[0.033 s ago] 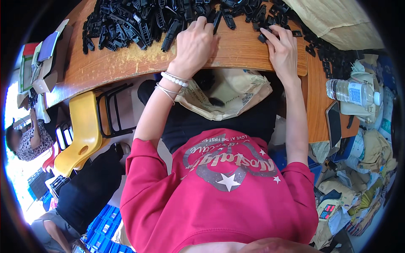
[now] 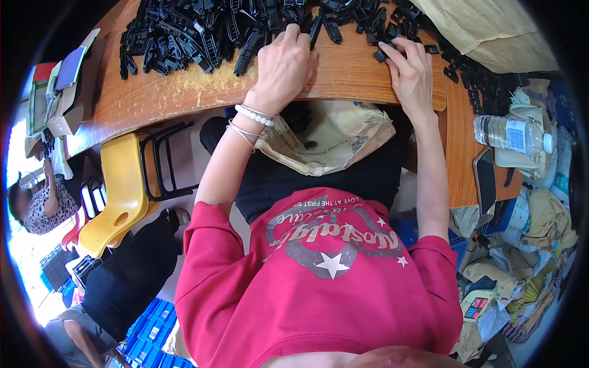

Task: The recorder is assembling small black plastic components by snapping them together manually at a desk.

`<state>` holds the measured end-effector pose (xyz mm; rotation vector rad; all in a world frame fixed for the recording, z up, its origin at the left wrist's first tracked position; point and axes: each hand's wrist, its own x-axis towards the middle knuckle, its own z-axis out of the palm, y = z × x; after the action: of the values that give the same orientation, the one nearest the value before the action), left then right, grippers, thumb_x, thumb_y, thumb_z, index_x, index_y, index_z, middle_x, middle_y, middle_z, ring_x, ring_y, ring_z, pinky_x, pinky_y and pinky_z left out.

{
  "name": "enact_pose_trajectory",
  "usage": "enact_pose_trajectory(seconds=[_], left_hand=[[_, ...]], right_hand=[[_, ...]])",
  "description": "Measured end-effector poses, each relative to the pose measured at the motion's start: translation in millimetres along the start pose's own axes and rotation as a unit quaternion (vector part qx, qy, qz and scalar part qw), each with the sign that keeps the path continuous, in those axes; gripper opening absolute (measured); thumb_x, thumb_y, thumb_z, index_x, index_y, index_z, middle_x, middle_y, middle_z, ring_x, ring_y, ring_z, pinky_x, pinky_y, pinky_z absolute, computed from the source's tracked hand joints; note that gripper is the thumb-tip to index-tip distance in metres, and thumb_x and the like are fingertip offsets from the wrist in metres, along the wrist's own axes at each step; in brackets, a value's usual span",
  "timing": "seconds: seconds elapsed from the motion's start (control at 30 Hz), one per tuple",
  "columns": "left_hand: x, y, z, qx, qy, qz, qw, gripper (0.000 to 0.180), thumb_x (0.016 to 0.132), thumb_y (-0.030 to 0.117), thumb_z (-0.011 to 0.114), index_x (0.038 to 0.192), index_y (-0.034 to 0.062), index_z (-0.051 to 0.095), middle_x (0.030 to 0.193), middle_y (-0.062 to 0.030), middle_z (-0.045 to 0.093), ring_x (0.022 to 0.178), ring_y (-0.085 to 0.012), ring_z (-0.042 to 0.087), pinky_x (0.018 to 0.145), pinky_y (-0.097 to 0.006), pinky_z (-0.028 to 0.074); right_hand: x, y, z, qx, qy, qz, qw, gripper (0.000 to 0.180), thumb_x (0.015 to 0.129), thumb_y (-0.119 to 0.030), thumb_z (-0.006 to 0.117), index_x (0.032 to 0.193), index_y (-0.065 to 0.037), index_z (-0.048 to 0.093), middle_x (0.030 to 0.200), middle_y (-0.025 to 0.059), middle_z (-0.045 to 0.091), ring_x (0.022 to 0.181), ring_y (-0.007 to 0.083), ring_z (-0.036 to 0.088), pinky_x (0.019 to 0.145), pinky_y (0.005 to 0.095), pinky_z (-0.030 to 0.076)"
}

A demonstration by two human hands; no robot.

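Observation:
My left hand [image 2: 284,66] is at the near edge of a heap of black plastic parts [image 2: 196,37] on the wooden table. Its fingers curl down with their tips turned away, so whatever they hold is hidden. A long black part [image 2: 248,52] lies just left of that hand. To the right, my right hand [image 2: 412,70] is closed at the fingertips on a small black plastic piece [image 2: 380,56], next to more loose parts. Below the table edge, an open paper sack [image 2: 331,159] rests at my lap between my forearms, with dark things inside.
More black parts [image 2: 472,86] spread along the right table, near a water bottle [image 2: 509,135] and a phone [image 2: 485,181]. A large paper sack [image 2: 485,30] stands far right. Left are a yellow chair [image 2: 123,184], cardboard box [image 2: 73,101] and two other people.
The dark piece seen inside the sack has dropped deeper and looks smaller. The small piece at my right fingertips has shifted very slightly; both hands stay almost in place.

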<state>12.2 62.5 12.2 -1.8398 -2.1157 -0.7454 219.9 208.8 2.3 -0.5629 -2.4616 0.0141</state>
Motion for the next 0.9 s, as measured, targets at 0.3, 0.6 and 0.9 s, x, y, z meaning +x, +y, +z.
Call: enact_pose_trajectory(seconds=[0.3, 0.6, 0.9], left_hand=[[-26, 29, -7, 0.037, -0.069, 0.066, 0.995, 0.020, 0.077, 0.008, 0.058, 0.097, 0.0053, 0.053, 0.092, -0.0106, 0.053, 0.084, -0.0243, 0.058, 0.056, -0.033, 0.052], [-22, 53, -3, 0.034, -0.067, 0.151, 0.986, 0.025, 0.078, 0.011, 0.059, 0.102, 0.0047, 0.055, 0.090, -0.0097, 0.053, 0.082, -0.0218, 0.058, 0.055, -0.031, 0.051], [12, 36, 16, -0.152, -0.041, 0.150, 0.976, 0.052, 0.074, 0.003, 0.067, 0.124, 0.0102, 0.056, 0.108, -0.0126, 0.055, 0.091, -0.0299, 0.061, 0.074, -0.038, 0.053]], right_hand=[[-10, -33, 0, 0.179, 0.023, 0.042, 0.983, 0.025, 0.079, -0.002, 0.071, 0.102, 0.001, 0.063, 0.094, 0.0132, 0.062, 0.087, 0.0303, 0.060, 0.075, 0.0385, 0.048], [-30, -36, -2, 0.164, 0.063, 0.180, 0.968, 0.024, 0.081, -0.004, 0.071, 0.104, 0.002, 0.066, 0.087, 0.0123, 0.059, 0.083, 0.0291, 0.058, 0.075, 0.0384, 0.047], [-39, -33, -10, 0.033, 0.086, 0.185, 0.978, 0.025, 0.080, -0.007, 0.073, 0.103, 0.002, 0.068, 0.087, 0.0106, 0.060, 0.084, 0.0282, 0.058, 0.077, 0.0374, 0.046]])
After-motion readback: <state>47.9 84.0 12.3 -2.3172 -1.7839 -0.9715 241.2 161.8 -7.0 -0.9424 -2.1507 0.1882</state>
